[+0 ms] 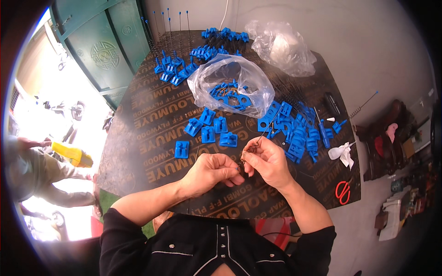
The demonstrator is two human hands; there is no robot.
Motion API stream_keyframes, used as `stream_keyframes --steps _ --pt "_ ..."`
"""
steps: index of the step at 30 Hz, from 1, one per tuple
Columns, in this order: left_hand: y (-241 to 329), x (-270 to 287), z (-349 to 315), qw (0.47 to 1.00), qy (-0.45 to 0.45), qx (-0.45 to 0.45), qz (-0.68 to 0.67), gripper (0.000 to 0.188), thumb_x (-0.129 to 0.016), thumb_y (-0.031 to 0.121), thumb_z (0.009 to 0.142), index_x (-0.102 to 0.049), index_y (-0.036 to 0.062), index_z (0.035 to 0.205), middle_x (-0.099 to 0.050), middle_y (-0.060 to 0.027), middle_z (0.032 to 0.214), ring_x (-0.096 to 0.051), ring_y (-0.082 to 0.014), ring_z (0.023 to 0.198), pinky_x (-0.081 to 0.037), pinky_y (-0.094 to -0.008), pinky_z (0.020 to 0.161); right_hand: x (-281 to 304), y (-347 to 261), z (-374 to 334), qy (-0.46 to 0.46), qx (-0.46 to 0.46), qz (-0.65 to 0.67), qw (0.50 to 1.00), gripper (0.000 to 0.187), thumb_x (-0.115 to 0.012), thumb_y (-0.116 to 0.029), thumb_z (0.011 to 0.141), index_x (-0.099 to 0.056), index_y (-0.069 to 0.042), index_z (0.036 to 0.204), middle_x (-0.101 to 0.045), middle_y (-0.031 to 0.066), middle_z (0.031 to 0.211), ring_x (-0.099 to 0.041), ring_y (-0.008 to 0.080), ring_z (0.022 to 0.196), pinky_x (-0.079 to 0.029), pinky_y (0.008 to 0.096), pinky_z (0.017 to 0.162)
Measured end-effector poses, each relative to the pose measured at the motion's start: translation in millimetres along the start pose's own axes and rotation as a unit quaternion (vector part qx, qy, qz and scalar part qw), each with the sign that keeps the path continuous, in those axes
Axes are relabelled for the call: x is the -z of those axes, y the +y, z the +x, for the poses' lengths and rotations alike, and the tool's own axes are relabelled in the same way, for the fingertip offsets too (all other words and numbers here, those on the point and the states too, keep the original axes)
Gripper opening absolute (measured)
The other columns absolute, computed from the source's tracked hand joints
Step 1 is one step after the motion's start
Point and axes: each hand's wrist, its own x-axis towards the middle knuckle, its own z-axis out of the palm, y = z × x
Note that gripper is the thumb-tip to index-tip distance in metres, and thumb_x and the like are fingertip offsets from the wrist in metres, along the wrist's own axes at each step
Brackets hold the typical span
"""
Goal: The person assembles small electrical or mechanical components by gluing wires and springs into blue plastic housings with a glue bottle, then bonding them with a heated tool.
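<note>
My right hand (267, 162) pinches a thin dark wire with a coiled spring section (252, 147); a straight end of it sticks up past the fingers. Close against it, my left hand (212, 174) has thumb and fingertips pressed together at the lower end of the coil. A speck of blue shows at those fingertips, but what they grip is mostly hidden. Just beyond my hands lie several loose blue plastic clips, among them one at the left (182, 149) and one nearer the middle (228, 139). To the right is a heap of blue plastic parts (297, 138).
On the dark printed plywood table (138, 152) sits an open clear bag (198, 78) holding blue parts. Blue bases with upright spring wires (169, 73) stand at the far left. Another plastic bag (287, 50), a blue-handled screwdriver (324, 135) and red-handled scissors (342, 192) lie rightward. Someone stands outside, left.
</note>
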Motion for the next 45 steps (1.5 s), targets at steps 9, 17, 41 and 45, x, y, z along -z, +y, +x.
stream_keyframes --steps 9,17,41,45 --pt "-0.8 0.9 2.9 1.0 0.0 0.007 -0.03 0.014 -0.058 0.01 0.093 -0.062 -0.0037 0.096 -0.069 -0.0116 0.087 -0.066 -0.0149 0.081 -0.055 -0.0265 0.071 0.0 4.1 1.1 -0.018 -0.015 -0.002 1.0 0.014 -0.06 -0.008 0.092 -0.053 0.001 0.099 -0.057 0.0033 0.084 -0.056 0.0062 0.064 -0.046 0.0189 0.052" --pt "-1.0 1.1 1.0 0.998 -0.006 0.004 -0.066 0.016 -0.057 0.01 0.094 -0.057 -0.0048 0.101 -0.066 -0.0125 0.091 -0.067 -0.0172 0.083 -0.057 -0.0292 0.072 -1.7 5.1 2.7 -0.018 -0.029 0.003 0.999 0.015 -0.06 -0.01 0.093 -0.052 0.002 0.099 -0.057 0.004 0.081 -0.057 0.0067 0.062 -0.046 0.0192 0.05" --pt "-5.5 6.0 -0.2 0.995 0.061 -0.076 0.011 0.033 -0.046 0.031 0.101 -0.052 0.0005 0.091 -0.064 -0.0095 0.07 -0.059 -0.0116 0.059 -0.046 -0.0223 0.052 19.0 -0.6 5.2 0.035 -0.06 0.224 0.972 0.014 -0.057 -0.018 0.094 -0.057 -0.005 0.101 -0.06 0.0068 0.083 -0.056 0.0137 0.057 -0.044 0.0259 0.047" --pt "1.1 -1.0 -3.7 0.988 0.079 -0.07 0.113 0.033 -0.05 0.028 0.1 -0.049 0.0051 0.076 -0.062 -0.0034 0.061 -0.054 -0.0069 0.051 -0.041 -0.0214 0.046 24.4 -2.9 4.8 0.052 -0.048 0.233 0.97 0.013 -0.057 -0.018 0.095 -0.058 -0.006 0.101 -0.059 0.0061 0.083 -0.054 0.0128 0.057 -0.044 0.0259 0.047"
